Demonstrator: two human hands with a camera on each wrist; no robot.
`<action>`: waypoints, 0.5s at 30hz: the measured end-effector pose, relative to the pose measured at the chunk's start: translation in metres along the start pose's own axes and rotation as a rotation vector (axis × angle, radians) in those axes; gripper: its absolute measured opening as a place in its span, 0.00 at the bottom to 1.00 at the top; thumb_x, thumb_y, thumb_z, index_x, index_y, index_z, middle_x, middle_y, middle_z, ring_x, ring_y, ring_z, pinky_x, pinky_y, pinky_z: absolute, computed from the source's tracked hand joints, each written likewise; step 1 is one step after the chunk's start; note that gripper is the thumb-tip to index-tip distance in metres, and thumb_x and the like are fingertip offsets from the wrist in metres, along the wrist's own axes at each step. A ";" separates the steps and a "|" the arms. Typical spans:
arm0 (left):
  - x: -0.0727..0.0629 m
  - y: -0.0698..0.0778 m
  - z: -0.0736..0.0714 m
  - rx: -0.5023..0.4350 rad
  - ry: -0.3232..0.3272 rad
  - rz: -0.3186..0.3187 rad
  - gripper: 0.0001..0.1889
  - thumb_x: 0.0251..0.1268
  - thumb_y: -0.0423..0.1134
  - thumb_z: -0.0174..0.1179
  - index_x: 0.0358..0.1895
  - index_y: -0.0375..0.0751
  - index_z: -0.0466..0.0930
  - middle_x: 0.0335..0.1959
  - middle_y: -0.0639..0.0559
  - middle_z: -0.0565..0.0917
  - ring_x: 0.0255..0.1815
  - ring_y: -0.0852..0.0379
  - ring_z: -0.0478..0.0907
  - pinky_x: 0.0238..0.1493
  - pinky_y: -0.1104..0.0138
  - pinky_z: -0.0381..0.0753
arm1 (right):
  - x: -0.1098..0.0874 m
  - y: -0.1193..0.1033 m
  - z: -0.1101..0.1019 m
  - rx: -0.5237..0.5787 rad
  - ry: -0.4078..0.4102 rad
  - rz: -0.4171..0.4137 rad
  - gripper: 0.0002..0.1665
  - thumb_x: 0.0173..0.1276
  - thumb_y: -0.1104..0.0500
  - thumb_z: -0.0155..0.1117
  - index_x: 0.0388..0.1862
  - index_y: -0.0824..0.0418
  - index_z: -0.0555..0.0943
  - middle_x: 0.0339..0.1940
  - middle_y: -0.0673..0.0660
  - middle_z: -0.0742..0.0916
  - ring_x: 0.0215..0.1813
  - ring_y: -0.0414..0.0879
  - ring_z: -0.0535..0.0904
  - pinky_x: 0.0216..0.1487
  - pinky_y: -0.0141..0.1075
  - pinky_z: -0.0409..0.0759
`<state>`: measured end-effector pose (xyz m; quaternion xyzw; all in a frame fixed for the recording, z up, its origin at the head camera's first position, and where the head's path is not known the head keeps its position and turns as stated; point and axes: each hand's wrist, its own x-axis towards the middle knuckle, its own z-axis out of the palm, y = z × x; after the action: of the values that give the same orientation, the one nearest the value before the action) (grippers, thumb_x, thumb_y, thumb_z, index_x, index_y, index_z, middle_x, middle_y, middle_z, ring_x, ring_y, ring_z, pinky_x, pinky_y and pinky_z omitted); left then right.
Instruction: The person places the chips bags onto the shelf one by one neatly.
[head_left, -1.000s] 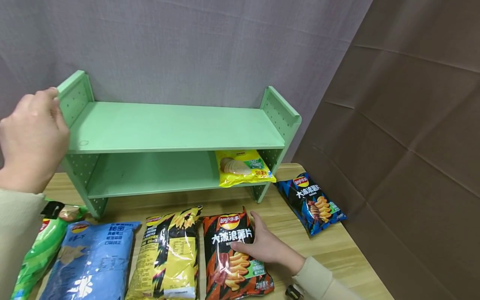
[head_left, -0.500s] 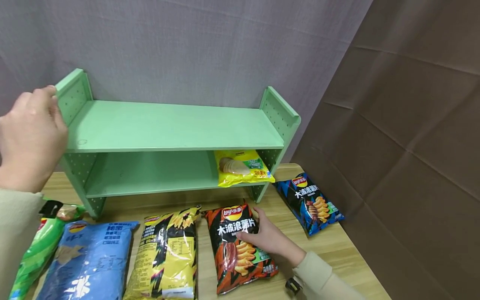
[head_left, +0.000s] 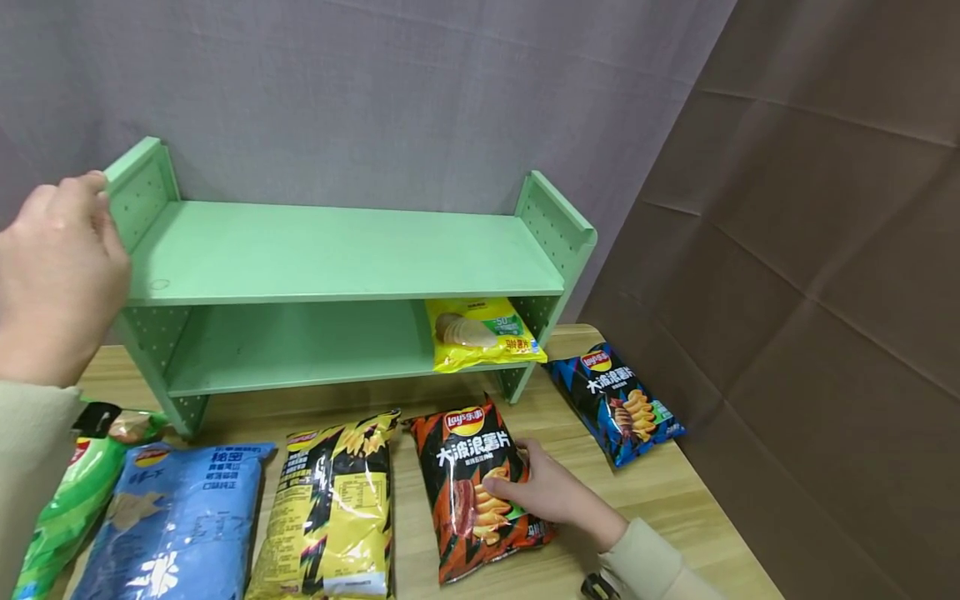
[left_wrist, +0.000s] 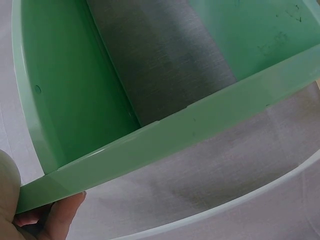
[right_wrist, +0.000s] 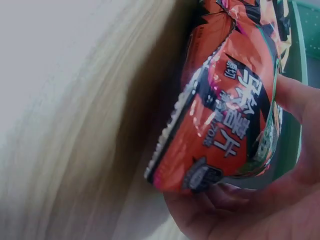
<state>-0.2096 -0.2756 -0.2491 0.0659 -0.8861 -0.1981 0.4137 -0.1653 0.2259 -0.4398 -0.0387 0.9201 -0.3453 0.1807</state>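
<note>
The left hand (head_left: 60, 279) gripped the edge of the left side panel (head_left: 140, 196) of a green shelf unit (head_left: 345, 254), with a green bag (head_left: 75, 504) and a light-blue bag (head_left: 180, 521) on the wooden table (head_left: 660, 492) below. Next came a yellow-and-black bag (head_left: 326, 508), then a red-and-black bag (head_left: 457, 467) in front of the unit, its right side gripped by the right hand (head_left: 553, 493); whether it touched the table could not be told. A yellow bag (head_left: 480, 333) lay at the right end of the lower shelf (head_left: 300, 354), and farther right a blue-and-black bag (head_left: 615, 404) lay on the table.
</note>
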 end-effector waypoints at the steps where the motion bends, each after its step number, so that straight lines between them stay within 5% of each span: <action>1: 0.000 0.000 0.000 0.000 -0.001 0.000 0.22 0.77 0.38 0.36 0.63 0.27 0.69 0.50 0.21 0.74 0.45 0.23 0.71 0.32 0.36 0.66 | 0.000 0.000 0.000 0.016 -0.009 0.005 0.59 0.56 0.32 0.67 0.72 0.68 0.57 0.59 0.70 0.76 0.59 0.63 0.73 0.56 0.59 0.72; 15: -0.002 -0.003 -0.001 -0.001 0.023 0.017 0.22 0.77 0.37 0.36 0.62 0.26 0.69 0.48 0.21 0.75 0.45 0.23 0.71 0.34 0.36 0.66 | 0.007 0.001 0.005 0.388 -0.186 -0.073 0.42 0.63 0.46 0.69 0.67 0.67 0.64 0.47 0.59 0.84 0.44 0.51 0.83 0.46 0.44 0.80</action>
<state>-0.2077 -0.2780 -0.2512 0.0605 -0.8817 -0.1942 0.4256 -0.1699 0.2221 -0.4454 -0.0681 0.8138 -0.5171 0.2562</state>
